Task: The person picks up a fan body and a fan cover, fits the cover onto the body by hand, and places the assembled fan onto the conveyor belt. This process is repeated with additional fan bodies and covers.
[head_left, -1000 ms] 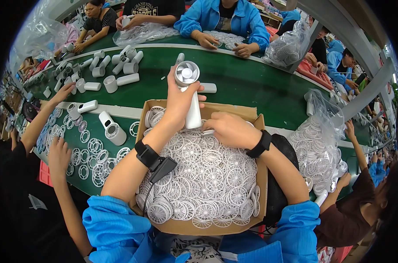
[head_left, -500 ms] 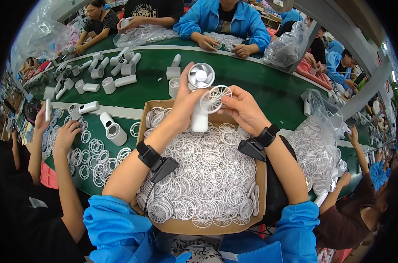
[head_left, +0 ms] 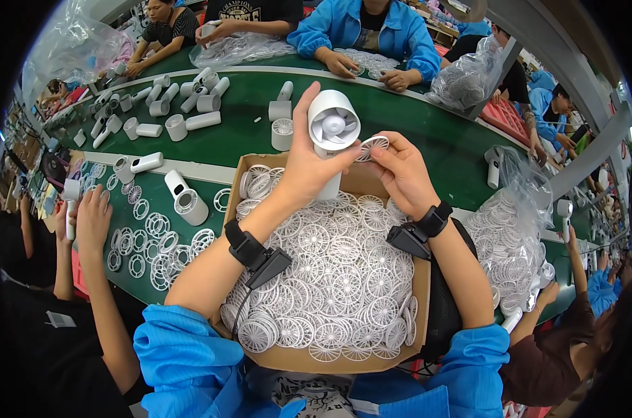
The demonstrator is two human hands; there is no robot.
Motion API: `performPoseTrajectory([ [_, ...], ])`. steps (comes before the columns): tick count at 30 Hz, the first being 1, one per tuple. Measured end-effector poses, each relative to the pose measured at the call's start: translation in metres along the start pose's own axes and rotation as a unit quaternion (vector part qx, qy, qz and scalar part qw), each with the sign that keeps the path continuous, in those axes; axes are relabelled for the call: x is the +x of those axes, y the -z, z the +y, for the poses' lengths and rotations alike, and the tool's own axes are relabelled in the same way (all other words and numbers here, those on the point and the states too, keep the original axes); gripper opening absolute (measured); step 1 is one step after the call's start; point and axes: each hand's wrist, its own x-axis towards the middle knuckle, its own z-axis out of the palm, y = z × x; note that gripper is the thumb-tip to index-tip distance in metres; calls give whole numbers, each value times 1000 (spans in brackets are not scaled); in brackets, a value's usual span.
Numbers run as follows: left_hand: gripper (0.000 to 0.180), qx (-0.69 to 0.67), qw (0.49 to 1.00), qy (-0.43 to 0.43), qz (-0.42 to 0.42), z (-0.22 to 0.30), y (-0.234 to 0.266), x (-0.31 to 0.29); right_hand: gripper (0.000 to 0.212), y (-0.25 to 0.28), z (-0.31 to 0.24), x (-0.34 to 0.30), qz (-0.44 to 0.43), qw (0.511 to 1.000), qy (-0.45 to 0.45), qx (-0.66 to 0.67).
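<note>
My left hand [head_left: 307, 155] is wrapped round a white handheld fan [head_left: 334, 124], its open round head turned up so the blades show. Between the thumb and fingers of my right hand [head_left: 403, 171] is a white spoked grille [head_left: 372, 148], tilted and just right of the fan's head. The tip of my left thumb is close to the grille; whether it touches I cannot tell. Below both hands, a cardboard box [head_left: 267, 360] is heaped with loose grilles [head_left: 330, 279] of the same sort.
Many fan bodies [head_left: 183, 125] lie on the green conveyor [head_left: 246, 136] ahead. White rings [head_left: 156, 224] cover the table at left. A plastic bag of grilles [head_left: 504, 230] stands at right. Co-workers sit on both sides and across.
The fan's head has tipped toward me and come nearer, showing its open rim. My right hand has drawn the grille rightward, off the fan's handle, and tilted it flatter.
</note>
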Motion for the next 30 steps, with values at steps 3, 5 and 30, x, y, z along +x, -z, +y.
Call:
performPoseTrajectory([
  [3,92,18,1000,-20,-1,-4,0,0,20,1,2,0,-11,1000,9,11],
  [5,92,48,998,-45,7,-6,0,1,23,1,4,0,-29,999,14,43],
  [30,72,40,979,196,-27,-14,-14,-16,34,-25,0,-11,83,717,365,-588],
])
